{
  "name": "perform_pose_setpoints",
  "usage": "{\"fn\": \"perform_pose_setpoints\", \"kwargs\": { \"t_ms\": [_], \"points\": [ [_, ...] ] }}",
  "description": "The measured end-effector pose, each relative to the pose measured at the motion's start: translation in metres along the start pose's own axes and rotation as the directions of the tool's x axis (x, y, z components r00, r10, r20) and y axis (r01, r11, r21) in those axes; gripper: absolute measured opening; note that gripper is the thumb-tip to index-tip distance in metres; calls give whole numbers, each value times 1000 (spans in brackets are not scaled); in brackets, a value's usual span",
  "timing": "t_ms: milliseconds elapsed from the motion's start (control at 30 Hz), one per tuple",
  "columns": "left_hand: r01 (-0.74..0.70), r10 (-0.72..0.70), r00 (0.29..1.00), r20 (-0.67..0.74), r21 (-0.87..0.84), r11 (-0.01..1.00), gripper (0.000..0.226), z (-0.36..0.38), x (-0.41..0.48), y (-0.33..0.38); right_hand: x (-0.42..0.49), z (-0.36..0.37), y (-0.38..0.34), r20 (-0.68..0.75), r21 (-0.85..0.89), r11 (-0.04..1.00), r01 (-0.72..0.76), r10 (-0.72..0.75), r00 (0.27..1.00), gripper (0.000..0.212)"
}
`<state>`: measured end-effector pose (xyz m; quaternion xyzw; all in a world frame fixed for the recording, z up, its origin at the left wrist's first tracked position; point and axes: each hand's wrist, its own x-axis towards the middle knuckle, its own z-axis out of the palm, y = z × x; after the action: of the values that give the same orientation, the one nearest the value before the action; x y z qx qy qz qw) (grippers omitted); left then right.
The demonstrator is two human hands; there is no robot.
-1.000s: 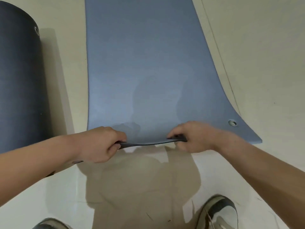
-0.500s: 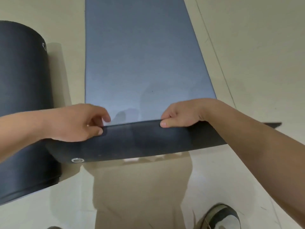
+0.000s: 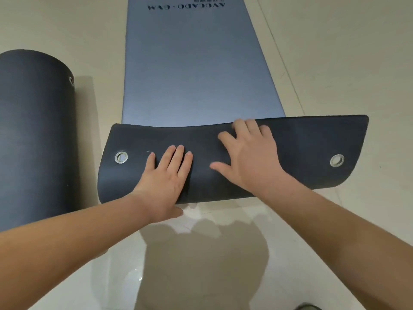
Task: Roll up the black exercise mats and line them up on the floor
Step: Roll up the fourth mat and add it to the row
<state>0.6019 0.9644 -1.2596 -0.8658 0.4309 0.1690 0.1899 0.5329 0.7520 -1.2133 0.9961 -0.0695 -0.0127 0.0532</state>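
A dark exercise mat (image 3: 190,70) lies flat on the floor and stretches away from me, with printed lettering at its far end. Its near end (image 3: 308,151) is folded over onto itself, black underside up, with a metal eyelet (image 3: 121,157) near each corner. My left hand (image 3: 166,177) presses flat on the fold with straight fingers. My right hand (image 3: 250,153) presses beside it, fingers spread, fingertips at the fold's far edge. A second black mat, rolled up (image 3: 33,135), lies to the left.
The floor (image 3: 346,52) is pale glossy tile with bare room to the right of the mat. A thin seam line runs along the floor on the right. The toe of a shoe (image 3: 308,307) shows at the bottom edge.
The near end of the mat went from lifted by its edge to folded over onto the mat. Both hands let go of their grip and now press flat on the fold.
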Motion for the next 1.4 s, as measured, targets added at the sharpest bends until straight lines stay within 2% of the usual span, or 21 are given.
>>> {"fn": "perform_pose_setpoints", "kwargs": {
  "t_ms": [100, 167, 233, 300, 333, 400, 500, 667, 800, 900, 967, 1033, 1100, 1133, 1200, 1300, 1333, 1400],
  "points": [
    [26, -26, 1000, -5, -3, 1000, 139, 12, 9, -1, -36, 26, -8, 287, -77, 997, 28, -4, 958, 115],
    [24, -24, 999, -31, -21, 999, 136, 22, 11, -6, -42, 44, -8, 316, -84, 996, 29, -1, 949, 131],
    [-2, -4, 992, -130, -51, 999, 132, 31, 11, -13, -35, 59, -1, 296, -107, 993, 55, -21, 955, 138],
    [-50, 53, 974, -220, 18, 999, 125, 37, 6, -15, -23, 65, 9, 317, -93, 991, 92, -58, 947, 139],
    [-63, 77, 972, -222, 70, 996, 122, 40, 3, -14, -15, 67, 14, 341, -72, 991, 112, -81, 937, 139],
    [-16, 34, 983, -178, 98, 995, 122, 46, 2, -11, 0, 67, 20, 378, -38, 986, 162, -136, 916, 141],
    [24, -25, 987, -159, -10, 1000, 124, 41, 12, -14, 17, 66, 22, 438, 3, 981, 193, -175, 882, 139],
    [-104, 106, 994, -5, -232, 967, 115, 30, 20, -30, 15, 58, 28, 540, 103, 982, 158, -189, 820, 117],
    [-152, 205, 974, 95, -393, 907, 110, 17, -10, -28, -3, 34, 28, 615, 196, 964, 181, -265, 742, 106],
    [-188, 320, 926, 201, -490, 851, 104, -4, -38, -30, -18, 12, 29, 707, 322, 934, 152, -344, 618, 98],
    [-147, 378, 879, 291, -588, 795, 99, -21, -35, -44, -11, 4, 32, 776, 395, 916, 61, -369, 512, 98],
    [-58, 386, 841, 380, -646, 761, 102, -32, -17, -61, 9, 7, 37, 826, 432, 899, -71, -363, 431, 102],
    [33, 331, 839, 432, -647, 762, 109, -33, 2, -74, 31, 13, 38, 849, 440, 886, -147, -357, 390, 105],
    [62, 300, 850, 433, -648, 759, 111, -31, 9, -80, 41, 16, 39, 844, 449, 879, -160, -359, 399, 105],
    [100, 244, 880, 408, -661, 743, 113, -31, 17, -94, 59, 12, 43, 808, 474, 865, -163, -353, 472, 106],
    [116, 111, 949, 296, -652, 749, 112, -38, 16, -111, 79, 3, 50, 700, 454, 884, -113, -276, 658, 106],
    [99, 66, 967, 246, -601, 793, 110, -41, 13, -111, 82, 2, 50, 674, 434, 897, -80, -264, 690, 105],
    [15, 23, 995, 92, -397, 918, 107, -47, 1, -103, 82, 6, 48, 628, 383, 923, -15, -249, 737, 104]
  ]
}}
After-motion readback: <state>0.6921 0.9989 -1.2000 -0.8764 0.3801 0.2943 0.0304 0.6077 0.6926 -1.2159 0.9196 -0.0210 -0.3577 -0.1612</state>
